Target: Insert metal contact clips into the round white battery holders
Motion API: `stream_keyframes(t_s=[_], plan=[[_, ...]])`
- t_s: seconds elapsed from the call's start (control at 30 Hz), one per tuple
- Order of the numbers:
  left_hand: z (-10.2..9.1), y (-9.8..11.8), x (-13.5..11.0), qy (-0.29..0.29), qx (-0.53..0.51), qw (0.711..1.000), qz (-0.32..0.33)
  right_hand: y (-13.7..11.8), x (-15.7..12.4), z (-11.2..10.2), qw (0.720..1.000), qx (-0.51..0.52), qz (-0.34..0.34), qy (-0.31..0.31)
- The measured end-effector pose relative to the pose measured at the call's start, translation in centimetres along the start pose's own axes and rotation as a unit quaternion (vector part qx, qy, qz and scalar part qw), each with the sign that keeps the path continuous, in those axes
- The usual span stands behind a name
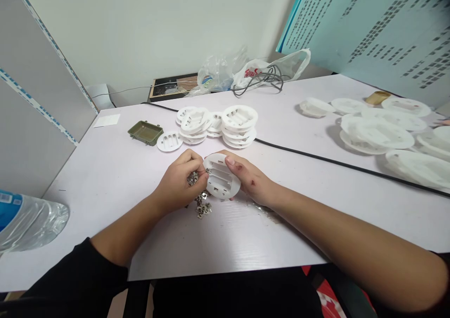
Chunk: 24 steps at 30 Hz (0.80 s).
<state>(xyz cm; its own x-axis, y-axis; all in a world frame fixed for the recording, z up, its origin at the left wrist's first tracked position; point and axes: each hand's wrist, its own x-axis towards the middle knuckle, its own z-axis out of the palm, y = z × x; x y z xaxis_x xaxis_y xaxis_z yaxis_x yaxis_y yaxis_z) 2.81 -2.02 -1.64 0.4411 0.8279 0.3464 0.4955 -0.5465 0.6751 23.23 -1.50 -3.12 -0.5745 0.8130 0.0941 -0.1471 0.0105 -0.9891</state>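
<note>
My right hand (255, 182) holds a round white plastic battery holder (223, 183) tilted up, thumb on its upper rim and fingers behind it. Its slotted side faces me. At the holder's left edge, my left hand (181, 179) is closed in a pinch on a small metal contact piece (208, 170), partly covered by the fingertips. Under and beside that hand lies a loose pile of metal contacts (203, 209), some of it hidden. Just beyond the hands are a stack of white holders with metal contacts in them (239, 116), more stacked holders (195, 120) and a single holder (170, 141).
An olive-green tray (145, 133) sits left of the stacks. More white round parts (378, 132) lie at the right, past a black cable (326, 161). Plastic bags (242, 76) and an open box (168, 87) stand by the wall. A water bottle (38, 222) is at left.
</note>
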Motion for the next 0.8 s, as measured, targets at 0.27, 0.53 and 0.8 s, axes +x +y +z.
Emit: stream_keyframes(t_s=[0.27, 0.53, 0.8], plan=[[-0.38, -0.09, 0.28, -0.039, -0.072, 0.994, -0.078, 0.19, 0.13, -0.39, 0.999, 0.05, 0.006, -0.016], [-0.42, 0.05, 0.25, -0.038, -0.23, 0.961, -0.148, 0.0, 0.12, -0.36, 0.998, 0.06, 0.022, -0.014], [-0.99, 0.5, 0.67, -0.019, -0.243, 0.944, -0.221, -0.06, -0.16, -0.21, 0.999, -0.007, -0.029, -0.022]])
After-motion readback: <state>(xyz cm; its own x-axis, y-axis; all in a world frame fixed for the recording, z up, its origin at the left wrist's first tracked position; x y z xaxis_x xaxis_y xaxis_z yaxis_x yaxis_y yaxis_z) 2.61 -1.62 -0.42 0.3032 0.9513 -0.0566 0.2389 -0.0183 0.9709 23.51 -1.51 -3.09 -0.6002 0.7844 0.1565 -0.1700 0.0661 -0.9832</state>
